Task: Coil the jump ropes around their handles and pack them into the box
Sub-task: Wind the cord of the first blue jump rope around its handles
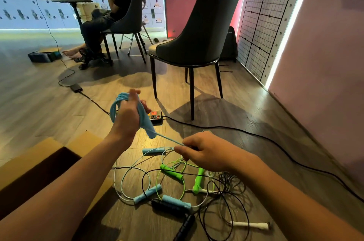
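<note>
Head view. My left fingers [145,105] are clenched round one blue handle [147,125] and the loops of blue rope [116,107] already wound on it, held up ahead of me. My right fingers [180,151] pinch the free cord [169,139], which runs taut from the handle's lower end.

Below my right fingers the cord drops into the pile: the other blue handle [154,150], green handles [171,173], black cords [226,191] and a white handle [250,226], all crossing each other. I judge that is the hazard: pulling more cord could drag a green or black loop up with it, or tighten a knot. If my left grip slackens, the loops could spring off the handle.

The box [78,142] stands open under my left forearm; no rope shows in it.

Everything lies on a wooden floor [246,106]. Beyond my left fingers sit a power strip [156,115] and its black cable [275,142], then a dark chair [197,24]. Farther off, a person sits at a table [65,0] with a laptop.
</note>
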Available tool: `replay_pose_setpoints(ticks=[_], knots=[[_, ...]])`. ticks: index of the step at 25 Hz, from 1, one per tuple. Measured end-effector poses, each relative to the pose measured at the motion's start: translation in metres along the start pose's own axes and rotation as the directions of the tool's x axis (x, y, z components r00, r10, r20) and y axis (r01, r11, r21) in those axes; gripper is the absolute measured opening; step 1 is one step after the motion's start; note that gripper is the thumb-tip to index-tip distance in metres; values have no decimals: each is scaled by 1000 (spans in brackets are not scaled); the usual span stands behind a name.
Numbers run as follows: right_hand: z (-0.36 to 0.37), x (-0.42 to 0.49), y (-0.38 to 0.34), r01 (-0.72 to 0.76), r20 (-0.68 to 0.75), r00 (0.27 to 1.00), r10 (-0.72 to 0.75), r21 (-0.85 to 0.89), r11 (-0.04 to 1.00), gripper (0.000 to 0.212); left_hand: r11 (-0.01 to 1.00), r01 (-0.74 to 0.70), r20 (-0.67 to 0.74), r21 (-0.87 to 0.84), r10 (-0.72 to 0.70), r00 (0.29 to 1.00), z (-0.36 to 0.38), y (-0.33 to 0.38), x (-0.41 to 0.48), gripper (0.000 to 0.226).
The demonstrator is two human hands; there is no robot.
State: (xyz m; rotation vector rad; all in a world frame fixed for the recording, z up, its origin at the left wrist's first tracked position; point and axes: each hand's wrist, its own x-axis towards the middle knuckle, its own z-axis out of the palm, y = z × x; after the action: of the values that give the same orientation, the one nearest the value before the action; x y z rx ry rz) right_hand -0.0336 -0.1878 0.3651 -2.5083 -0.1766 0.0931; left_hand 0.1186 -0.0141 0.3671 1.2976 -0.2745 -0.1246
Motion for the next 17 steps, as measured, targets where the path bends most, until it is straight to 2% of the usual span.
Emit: replay_pose_setpoints(ticks=[1,2,3,4,6,8,10,11,14,16,17], knots=[[-3,-1,0,37,-29,999,-36,28,999,36,963,-52,37,265,44,998,-5,-5,1,32],[-7,-2,1,75,-79,994,-70,61,995,34,880,-86,98,467,45,994,-9,-9,0,36],[-10,-3,3,111,-145,985,-97,87,990,32,808,-91,170,583,-12,985,-9,-10,-4,38],[-14,-4,5,141,-219,969,-116,101,985,30,768,-69,243,636,-115,963,-7,-10,-9,40],[-19,-6,10,178,-363,921,-139,75,981,27,744,29,372,668,-367,853,3,-6,-23,42],[-20,-7,14,172,-489,862,-135,30,985,27,747,131,478,652,-538,695,15,-2,-36,55],[-21,-6,17,130,-589,803,-87,32,991,30,762,201,573,616,-608,550,25,2,-42,70],[-22,-5,19,103,-624,779,-54,42,994,32,778,229,614,585,-610,501,30,6,-44,75],[-24,-3,21,11,-634,771,59,106,994,44,829,353,732,434,-553,398,36,17,-47,74],[-23,-2,18,-18,-575,810,114,171,985,53,826,502,819,256,-461,342,34,22,-46,67],[-21,-1,16,-11,-519,847,119,206,979,56,797,591,858,126,-387,338,33,23,-45,64]])
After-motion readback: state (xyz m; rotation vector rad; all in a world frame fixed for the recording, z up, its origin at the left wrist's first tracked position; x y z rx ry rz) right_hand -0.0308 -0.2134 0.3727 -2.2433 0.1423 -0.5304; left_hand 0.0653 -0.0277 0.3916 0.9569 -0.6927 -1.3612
